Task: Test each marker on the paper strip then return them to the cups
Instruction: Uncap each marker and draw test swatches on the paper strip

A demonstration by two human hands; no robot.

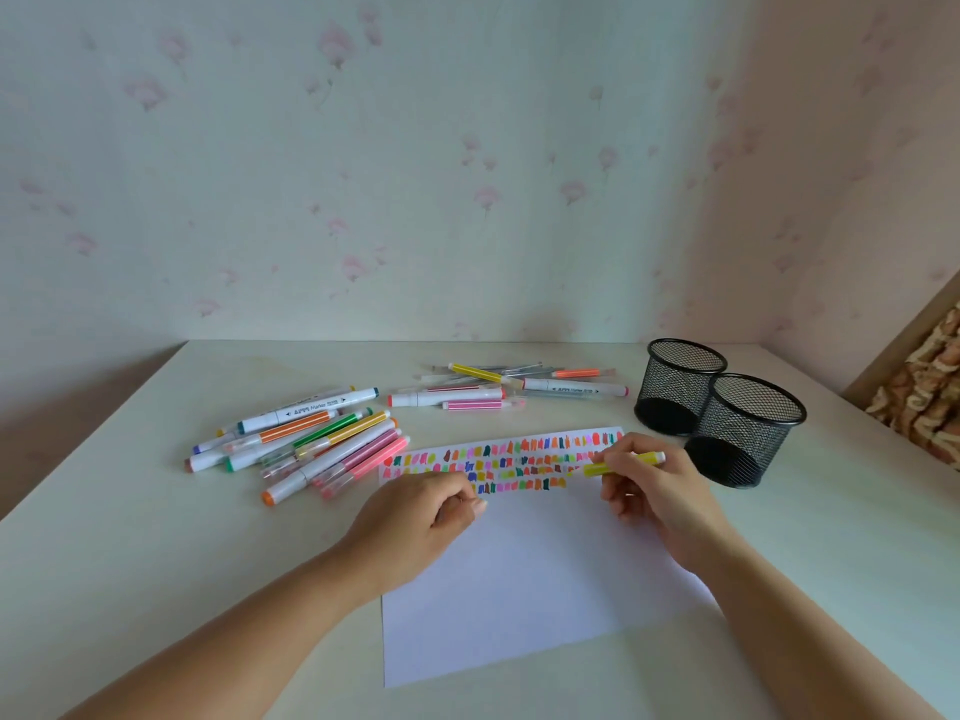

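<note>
Pinching the light, stiff, slick yellow marker [595, 468] mid-barrel, right hand [662, 493] fingers [621, 452] look secure; left hand [415, 517] is curled, can't tell what's inside.

soft, even daylight, faint shadows beside the cups [719, 407], wide-angle bending at slightly blurred edges

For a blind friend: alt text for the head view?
A right hand holds a yellow marker over a paper strip of colour swatches; the left hand curls beside it. Loose markers and two empty mesh cups sit nearby.
</note>
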